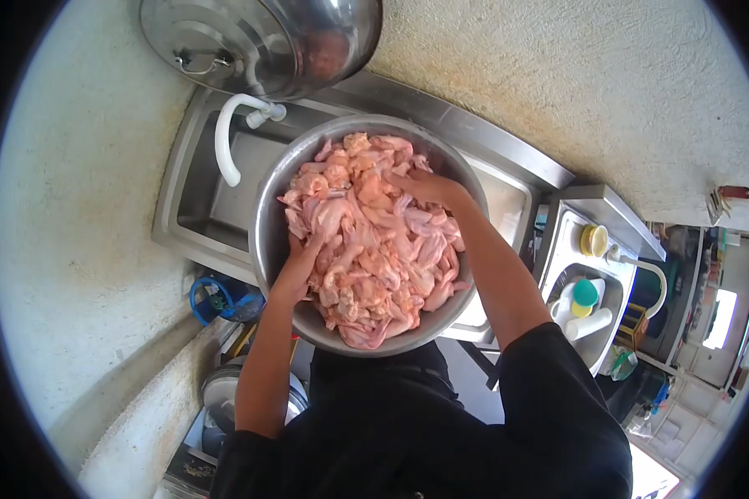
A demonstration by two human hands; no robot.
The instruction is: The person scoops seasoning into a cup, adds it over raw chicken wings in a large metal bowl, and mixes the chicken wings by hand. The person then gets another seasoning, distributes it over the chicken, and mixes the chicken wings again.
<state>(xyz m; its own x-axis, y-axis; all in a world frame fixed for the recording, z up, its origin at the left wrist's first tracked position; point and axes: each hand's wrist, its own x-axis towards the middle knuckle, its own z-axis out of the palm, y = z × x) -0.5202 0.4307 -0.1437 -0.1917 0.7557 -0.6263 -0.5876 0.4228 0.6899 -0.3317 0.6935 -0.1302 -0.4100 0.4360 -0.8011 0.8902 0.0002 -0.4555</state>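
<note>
A wide steel bowl (268,195) holds a heap of raw chicken pieces (374,274), pink with pale skin, many looking like wings. My left hand (306,254) is in the heap on the bowl's left side. Its fingers lie stretched among the pieces, partly lost against meat of a similar colour. On the upper right of the heap rests my right hand (429,187), fingers extended over the chicken and their tips partly sunk between pieces. Neither hand visibly grips a single piece.
Beneath the bowl is a steel sink (216,204) with a white curved faucet (227,141). A large steel pot (333,41) stands behind. To the right, a second sink (612,324) holds dishes. A blue bucket (212,301) sits lower left, near stacked pot lids (220,391).
</note>
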